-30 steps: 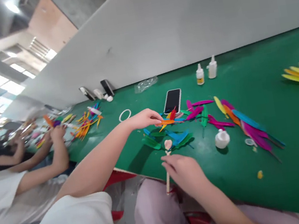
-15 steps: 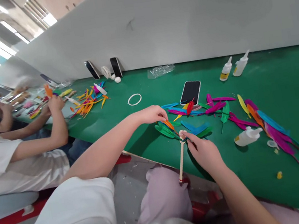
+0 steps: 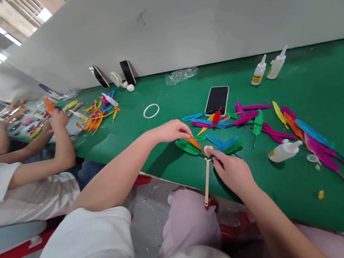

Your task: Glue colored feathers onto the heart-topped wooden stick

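Note:
My left hand [image 3: 177, 131] pinches an orange feather [image 3: 194, 143], its quill end slanting down to the head of a pale wooden stick [image 3: 207, 182]. With fingers closed, my right hand [image 3: 232, 169] grips the stick at that head, near a round pale piece [image 3: 208, 150]. Green feathers [image 3: 188, 147] fan out to the left of the head, and blue feathers [image 3: 227, 143] lie to its right; whether the blue ones are attached I cannot tell. The stick's lower end, with a red band, hangs past the table edge over my lap.
Loose feathers [image 3: 248, 117] in several colours lie beyond my hands, by a phone [image 3: 217, 100]. A glue bottle [image 3: 283, 151] stands to the right, with two more bottles [image 3: 259, 71] at the back. A white ring [image 3: 151, 111] lies left. A co-worker's hand [image 3: 58, 118] holds an orange feather.
The orange feather's quill now sits closer to the stick's head. Both hands keep their grip, and the whole view has shifted slightly.

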The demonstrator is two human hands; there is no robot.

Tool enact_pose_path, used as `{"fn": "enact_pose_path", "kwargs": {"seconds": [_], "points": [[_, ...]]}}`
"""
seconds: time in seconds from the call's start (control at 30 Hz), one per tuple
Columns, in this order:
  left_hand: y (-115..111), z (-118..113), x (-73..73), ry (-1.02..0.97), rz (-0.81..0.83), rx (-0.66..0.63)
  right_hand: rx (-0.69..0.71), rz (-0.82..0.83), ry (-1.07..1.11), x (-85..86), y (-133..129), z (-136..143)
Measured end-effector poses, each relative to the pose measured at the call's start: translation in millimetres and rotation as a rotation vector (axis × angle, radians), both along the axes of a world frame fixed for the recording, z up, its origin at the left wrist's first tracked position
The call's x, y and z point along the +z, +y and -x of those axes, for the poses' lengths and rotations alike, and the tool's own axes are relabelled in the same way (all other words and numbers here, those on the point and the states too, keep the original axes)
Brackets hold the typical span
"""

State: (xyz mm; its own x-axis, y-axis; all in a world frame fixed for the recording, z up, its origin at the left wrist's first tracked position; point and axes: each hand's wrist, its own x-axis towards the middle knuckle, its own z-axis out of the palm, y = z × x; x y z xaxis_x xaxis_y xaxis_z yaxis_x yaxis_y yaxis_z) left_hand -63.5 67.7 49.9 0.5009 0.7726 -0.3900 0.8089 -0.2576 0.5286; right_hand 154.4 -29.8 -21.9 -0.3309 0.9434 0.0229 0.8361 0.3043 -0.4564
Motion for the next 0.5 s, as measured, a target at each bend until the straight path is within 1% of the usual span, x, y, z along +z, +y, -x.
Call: {"fn": "enact_pose_path", "kwargs": {"seconds": [0.17,0.33,0.5], "points": [[-3.3,-3.1,-7.4,0.006,-0.005,-0.001,0.008,-0.005,-0.012,0.4,-0.8,0.0],[-2.7,-2.6,-7.9,0.010,-0.031,0.017,0.010,-0.005,-0.003,0.0,-0.8,-0.1],[-1.7,0.0,-10.5,0.028,-0.021,-0.009,0.008,-0.018,-0.026,-0.3,-1.2,0.0]]}}
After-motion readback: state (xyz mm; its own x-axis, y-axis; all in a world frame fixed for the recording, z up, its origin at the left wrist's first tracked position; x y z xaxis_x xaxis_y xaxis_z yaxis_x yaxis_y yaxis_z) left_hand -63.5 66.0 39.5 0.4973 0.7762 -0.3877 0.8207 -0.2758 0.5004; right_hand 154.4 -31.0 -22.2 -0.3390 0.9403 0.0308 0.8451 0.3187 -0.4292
